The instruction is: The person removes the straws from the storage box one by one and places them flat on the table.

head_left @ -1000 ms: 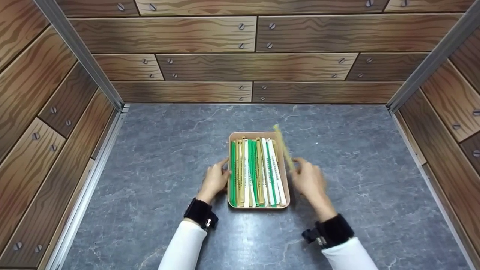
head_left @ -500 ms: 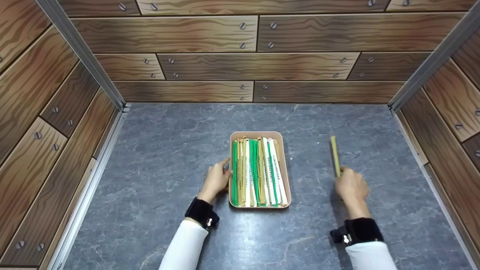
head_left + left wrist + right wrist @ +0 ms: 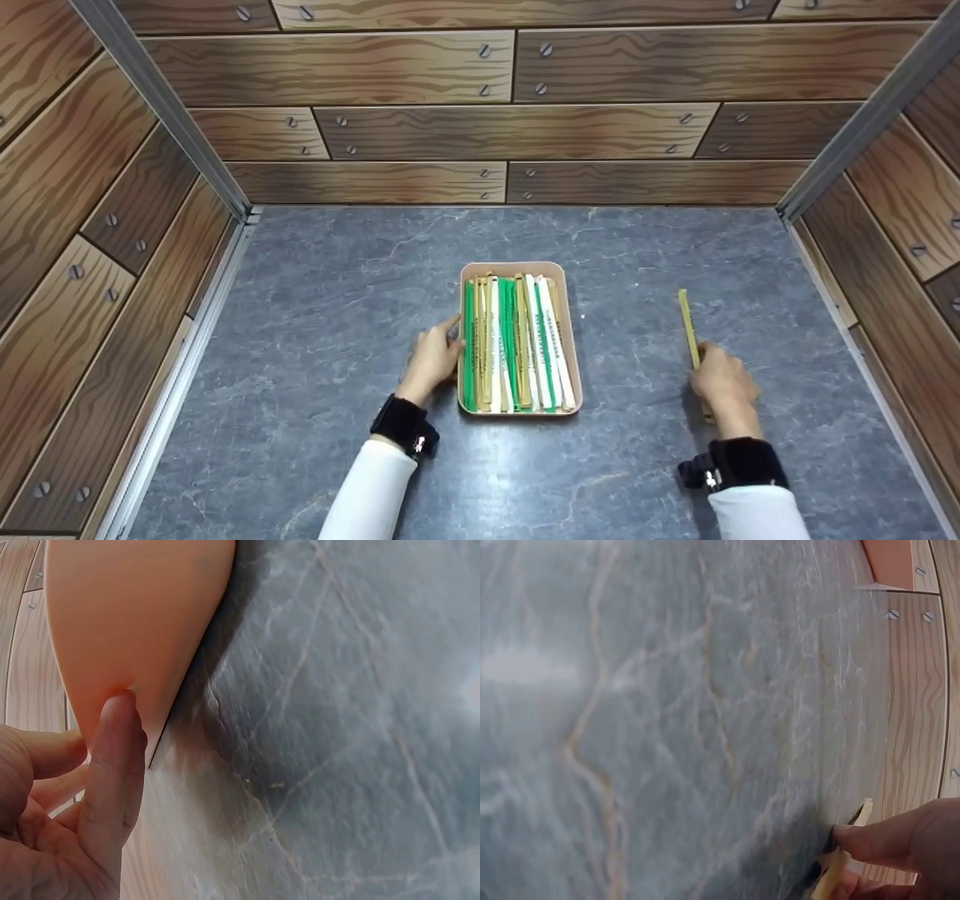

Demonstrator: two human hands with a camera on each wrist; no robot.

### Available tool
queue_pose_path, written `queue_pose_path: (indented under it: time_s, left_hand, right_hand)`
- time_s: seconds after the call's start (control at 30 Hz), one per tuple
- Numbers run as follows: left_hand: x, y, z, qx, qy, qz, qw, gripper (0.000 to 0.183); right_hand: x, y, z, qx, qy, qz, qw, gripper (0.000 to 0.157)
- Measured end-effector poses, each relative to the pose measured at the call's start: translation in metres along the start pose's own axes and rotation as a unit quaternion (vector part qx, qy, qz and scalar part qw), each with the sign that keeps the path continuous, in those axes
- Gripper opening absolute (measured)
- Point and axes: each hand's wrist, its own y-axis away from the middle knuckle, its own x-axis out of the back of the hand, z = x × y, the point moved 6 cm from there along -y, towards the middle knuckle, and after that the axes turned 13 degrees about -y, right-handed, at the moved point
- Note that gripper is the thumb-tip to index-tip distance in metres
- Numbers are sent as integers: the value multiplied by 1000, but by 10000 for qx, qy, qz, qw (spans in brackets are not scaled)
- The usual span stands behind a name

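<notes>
the right hand (image 3: 724,381) has shifted slightly right and nearer the person since the earlier head frame, taking the yellow strip (image 3: 688,322) with it; the left hand (image 3: 433,357) and the tray (image 3: 520,268) stay where they were.

in the head view the yellow strip is well apart from the tray, to its right, and points away from the person; gripped partway along, it probably stays easy to steer; the palm covers its middle, a short piece shows below the hand, and whether it touches the table (image 3: 360,300) is hard to tell; the left hand's fingers lie against the tray's left side, likely to keep it from sliding; green, white and yellow strips (image 3: 517,345) lie lengthwise in the tray, their print too small to read.

in the left wrist view the fingers look fairly straight, one tip touching the tray's outer wall; other fingertips are hidden, and the tray is cut off at the top.

in the right wrist view the thumb and a finger pinch the yellow strip at the lower edge; the rest of the hand is out of frame, and just a corner of the tray shows at top right.
</notes>
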Motion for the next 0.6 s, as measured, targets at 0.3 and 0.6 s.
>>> queue_pose_path:
  time_s: [0.3, 0.6]
  left_hand:
    - [0, 1, 1, -37, 32, 3, 10000, 52]
    - [1, 1, 11, -346, -561, -81, 9978, 44]
  right_hand:
    - [-7, 18, -45, 951, -121, 763, 9925, 53]
    - [-67, 53, -130, 2707, -676, 719, 9576, 41]
